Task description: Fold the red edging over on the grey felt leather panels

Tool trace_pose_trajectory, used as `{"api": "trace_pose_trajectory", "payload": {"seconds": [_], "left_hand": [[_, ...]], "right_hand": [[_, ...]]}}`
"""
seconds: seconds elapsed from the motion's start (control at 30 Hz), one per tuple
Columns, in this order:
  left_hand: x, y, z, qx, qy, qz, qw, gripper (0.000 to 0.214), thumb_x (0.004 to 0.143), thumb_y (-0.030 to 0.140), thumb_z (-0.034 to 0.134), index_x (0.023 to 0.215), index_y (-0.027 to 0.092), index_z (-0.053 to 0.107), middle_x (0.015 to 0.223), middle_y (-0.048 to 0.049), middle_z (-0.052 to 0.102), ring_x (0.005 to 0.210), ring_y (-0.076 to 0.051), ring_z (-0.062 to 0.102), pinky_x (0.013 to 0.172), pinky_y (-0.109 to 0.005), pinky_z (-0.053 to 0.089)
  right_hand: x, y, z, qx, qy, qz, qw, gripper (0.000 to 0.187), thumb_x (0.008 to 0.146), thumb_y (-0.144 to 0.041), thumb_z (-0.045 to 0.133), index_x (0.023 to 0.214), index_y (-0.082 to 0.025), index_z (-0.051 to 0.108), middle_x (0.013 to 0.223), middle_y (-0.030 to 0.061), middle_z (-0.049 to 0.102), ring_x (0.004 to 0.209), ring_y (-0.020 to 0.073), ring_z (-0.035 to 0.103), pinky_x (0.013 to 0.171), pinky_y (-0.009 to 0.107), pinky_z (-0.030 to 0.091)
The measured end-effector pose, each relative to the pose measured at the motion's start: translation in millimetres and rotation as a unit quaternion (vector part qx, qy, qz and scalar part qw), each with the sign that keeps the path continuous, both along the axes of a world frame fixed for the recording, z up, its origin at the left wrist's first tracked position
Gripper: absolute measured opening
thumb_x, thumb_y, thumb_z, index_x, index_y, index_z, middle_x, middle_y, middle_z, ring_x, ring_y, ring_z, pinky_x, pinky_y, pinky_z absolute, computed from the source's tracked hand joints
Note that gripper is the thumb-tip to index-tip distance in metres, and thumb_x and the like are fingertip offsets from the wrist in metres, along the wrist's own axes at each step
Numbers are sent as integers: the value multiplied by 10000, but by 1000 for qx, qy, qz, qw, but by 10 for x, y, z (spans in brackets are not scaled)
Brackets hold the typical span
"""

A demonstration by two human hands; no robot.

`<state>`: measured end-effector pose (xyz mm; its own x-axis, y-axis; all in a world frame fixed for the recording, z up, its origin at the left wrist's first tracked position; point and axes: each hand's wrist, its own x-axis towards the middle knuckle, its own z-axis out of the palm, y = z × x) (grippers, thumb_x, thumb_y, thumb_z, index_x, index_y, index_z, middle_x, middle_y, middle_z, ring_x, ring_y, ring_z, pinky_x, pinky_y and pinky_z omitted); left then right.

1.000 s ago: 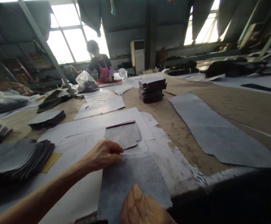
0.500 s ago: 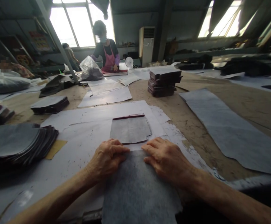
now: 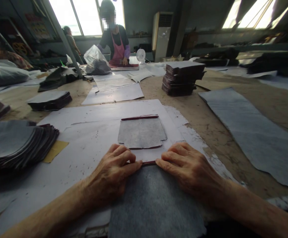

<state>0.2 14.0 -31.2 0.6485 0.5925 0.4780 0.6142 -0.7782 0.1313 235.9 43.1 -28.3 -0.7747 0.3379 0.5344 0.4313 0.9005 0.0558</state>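
Note:
Both my hands lie flat on the far edge of a grey fabric sheet [image 3: 154, 205] near the table's front. My left hand [image 3: 114, 170] presses its left corner, fingers stretched out. My right hand [image 3: 186, 167] presses the right corner, fingers spread. A thin dark red edge shows between my fingertips. Just beyond them lies a smaller grey cut piece [image 3: 141, 132] with a dark red top edge, resting on white paper [image 3: 91, 135].
A fanned stack of grey pieces [image 3: 15, 143] sits at the left, over a yellow scrap [image 3: 56, 150]. A dark pile [image 3: 183, 79] stands mid-table, a long grey strip [image 3: 253, 132] at the right. A person in a pink apron [image 3: 116, 43] works at the far end.
My right hand came up from the near edge to the sheet's far right corner. Both hands have slid slightly forward, and the view has tilted down.

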Motion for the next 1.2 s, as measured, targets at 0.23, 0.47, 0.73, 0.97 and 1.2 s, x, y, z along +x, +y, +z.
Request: {"api": "trace_pose_trajectory", "payload": {"seconds": [0.23, 0.47, 0.73, 0.97, 1.2], "left_hand": [[7, -9, -10, 22, 24, -14, 999, 314, 792, 41, 400, 1043, 150, 554, 802, -48, 586, 781, -171, 491, 725, -345, 396], [-4, 1, 10, 8, 45, -17, 999, 292, 788, 46, 394, 978, 162, 582, 800, -39, 590, 768, -170, 491, 757, -371, 364], [-30, 17, -22, -2, 48, 1, 999, 427, 702, 18, 448, 1057, 217, 576, 923, -47, 552, 806, -180, 466, 795, -394, 349], [-156, 25, 37, -56, 50, -17, 997, 468, 766, 9, 390, 1127, 257, 556, 949, -40, 527, 847, -169, 468, 803, -364, 366], [-244, 35, 14, -34, 23, -24, 999, 351, 786, 25, 420, 991, 227, 622, 873, -43, 542, 781, -165, 496, 713, -339, 382]], "right_hand": [[5, -20, 20, 27, -47, 17, 998, 268, 899, -116, 356, 979, -131, 611, 818, 47, 619, 804, 167, 513, 849, 410, 388], [12, -31, 12, 77, -86, 26, 993, 310, 907, -82, 307, 931, -127, 613, 830, 40, 617, 824, 165, 507, 838, 407, 352], [-67, -26, 44, 42, -72, 56, 995, 264, 897, -62, 340, 932, -140, 590, 1065, 29, 593, 1069, 174, 464, 982, 434, 301], [-75, -1, 106, 11, -158, 99, 982, 244, 892, -84, 375, 984, -138, 595, 1018, 32, 592, 1046, 177, 451, 1027, 445, 245], [7, -53, 5, 52, -68, 56, 995, 242, 877, -60, 370, 912, -107, 606, 1017, 63, 602, 1032, 200, 464, 963, 430, 326]]}}
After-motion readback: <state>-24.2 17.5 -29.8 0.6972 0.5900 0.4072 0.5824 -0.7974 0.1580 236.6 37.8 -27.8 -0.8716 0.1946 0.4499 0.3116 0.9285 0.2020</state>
